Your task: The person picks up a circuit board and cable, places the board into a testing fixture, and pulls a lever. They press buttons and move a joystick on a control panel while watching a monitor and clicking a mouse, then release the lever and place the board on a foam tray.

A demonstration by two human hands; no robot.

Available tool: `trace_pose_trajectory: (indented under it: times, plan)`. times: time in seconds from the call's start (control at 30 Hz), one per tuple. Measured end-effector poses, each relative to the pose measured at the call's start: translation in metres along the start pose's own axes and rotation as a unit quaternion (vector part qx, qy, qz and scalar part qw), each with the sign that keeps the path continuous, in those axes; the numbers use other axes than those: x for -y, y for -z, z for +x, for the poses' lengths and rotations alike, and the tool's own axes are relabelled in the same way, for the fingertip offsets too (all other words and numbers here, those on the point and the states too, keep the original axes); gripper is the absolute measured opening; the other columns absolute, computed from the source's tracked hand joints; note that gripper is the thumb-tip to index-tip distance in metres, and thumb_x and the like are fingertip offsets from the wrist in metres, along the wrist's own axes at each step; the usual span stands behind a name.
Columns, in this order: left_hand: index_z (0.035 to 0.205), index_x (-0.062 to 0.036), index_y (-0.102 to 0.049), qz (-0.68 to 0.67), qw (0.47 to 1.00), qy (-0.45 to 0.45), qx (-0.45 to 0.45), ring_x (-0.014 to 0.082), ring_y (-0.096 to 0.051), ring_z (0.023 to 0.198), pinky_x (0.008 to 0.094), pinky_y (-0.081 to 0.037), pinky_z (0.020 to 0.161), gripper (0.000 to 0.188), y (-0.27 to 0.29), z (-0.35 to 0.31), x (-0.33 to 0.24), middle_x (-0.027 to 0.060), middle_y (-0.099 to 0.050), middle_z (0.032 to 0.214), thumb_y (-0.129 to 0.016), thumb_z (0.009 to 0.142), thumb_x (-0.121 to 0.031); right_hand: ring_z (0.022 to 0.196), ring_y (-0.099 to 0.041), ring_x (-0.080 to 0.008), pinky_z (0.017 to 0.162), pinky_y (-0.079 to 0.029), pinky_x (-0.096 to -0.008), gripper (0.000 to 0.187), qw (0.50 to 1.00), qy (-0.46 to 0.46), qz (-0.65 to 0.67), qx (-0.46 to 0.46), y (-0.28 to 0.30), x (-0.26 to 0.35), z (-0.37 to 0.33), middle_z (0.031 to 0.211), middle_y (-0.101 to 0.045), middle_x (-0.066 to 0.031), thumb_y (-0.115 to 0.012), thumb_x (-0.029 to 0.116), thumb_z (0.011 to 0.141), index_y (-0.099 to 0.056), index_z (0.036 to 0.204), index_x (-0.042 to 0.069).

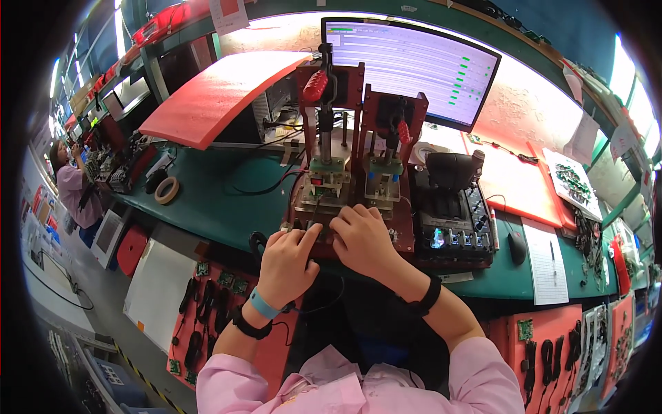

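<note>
My left hand is at the front left of a dark red test fixture, fingers curled, index finger reaching toward the fixture's base and thumb apart. Small dark and pale parts by its fingertips are too small to name. Beside it, my right hand bends its fingers down at the fixture's front edge; the fingertips and anything in them are hidden. Two toggle clamps with red handles, the left handle and the right handle, rise above the hands. Under the left clamp sits a clear pressing plate with a green board.
A monitor stands behind the fixture. To the right are a black device with knobs, a mouse and a paper sheet with a pen. A tape roll lies left. Red foam with cables is at lower right.
</note>
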State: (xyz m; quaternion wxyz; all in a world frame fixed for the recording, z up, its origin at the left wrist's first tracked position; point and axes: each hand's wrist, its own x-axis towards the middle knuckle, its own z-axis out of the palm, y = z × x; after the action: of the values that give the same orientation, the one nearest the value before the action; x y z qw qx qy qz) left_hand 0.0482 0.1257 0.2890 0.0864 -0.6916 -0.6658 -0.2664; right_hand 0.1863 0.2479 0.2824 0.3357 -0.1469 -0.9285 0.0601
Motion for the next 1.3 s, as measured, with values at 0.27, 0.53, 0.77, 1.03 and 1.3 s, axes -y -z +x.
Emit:
trace_pose_trajectory:
  times: [0.27,0.53,0.77,1.03,1.3]
  plan:
    - [0.124,-0.0042,-0.048,-0.001,1.000,-0.012,-0.015,0.0301,-0.058,0.085,0.0401,-0.042,0.088,0.060,-0.004,0.001,0.000,0.0126,-0.057,0.089,-0.061,0.065,-0.009,0.083,-0.056,-0.0281,0.075,-0.044,-0.0390,0.013,0.999,0.005,-0.034,0.021,-0.013,0.001,0.006,0.081,-0.053,-0.0106,-0.061,0.006,0.069,-0.057,0.080,0.002]
    - [0.125,-0.0027,-0.047,-0.013,1.000,-0.002,-0.009,0.0318,-0.057,0.086,0.0408,-0.042,0.090,0.062,-0.002,0.000,0.000,0.0134,-0.057,0.089,-0.062,0.065,-0.008,0.081,-0.057,-0.0312,0.072,-0.048,-0.0398,0.009,0.998,-0.036,-0.017,0.044,-0.001,-0.005,0.010,0.080,-0.056,-0.0134,-0.059,0.004,0.068,-0.058,0.076,0.000]
    - [0.126,-0.0028,-0.046,-0.015,1.000,0.002,0.000,0.0331,-0.057,0.087,0.0412,-0.042,0.091,0.063,-0.001,0.000,-0.004,0.0144,-0.057,0.091,-0.062,0.065,-0.007,0.082,-0.058,-0.0316,0.073,-0.048,-0.0394,0.010,0.994,-0.033,-0.008,0.100,0.000,-0.004,0.013,0.081,-0.057,-0.0146,-0.059,0.004,0.067,-0.059,0.075,-0.002]
    - [0.127,-0.0028,-0.045,-0.016,1.000,0.010,0.004,0.0326,-0.057,0.088,0.0407,-0.042,0.091,0.063,-0.002,0.001,-0.005,0.0148,-0.057,0.093,-0.063,0.066,-0.006,0.085,-0.059,-0.0277,0.072,-0.048,-0.0356,0.021,0.995,-0.033,-0.021,0.094,0.003,-0.006,0.002,0.084,-0.059,-0.0126,-0.063,0.004,0.066,-0.064,0.087,0.000]
    - [0.125,-0.0024,-0.045,-0.024,1.000,0.017,0.011,0.0339,-0.058,0.090,0.0416,-0.042,0.091,0.063,0.001,0.001,-0.006,0.0159,-0.059,0.097,-0.065,0.065,-0.004,0.083,-0.057,-0.0224,0.075,-0.045,-0.0324,0.039,0.992,0.044,-0.120,0.022,0.004,0.007,-0.043,0.091,-0.061,-0.0094,-0.059,0.006,0.072,-0.058,0.110,0.000]
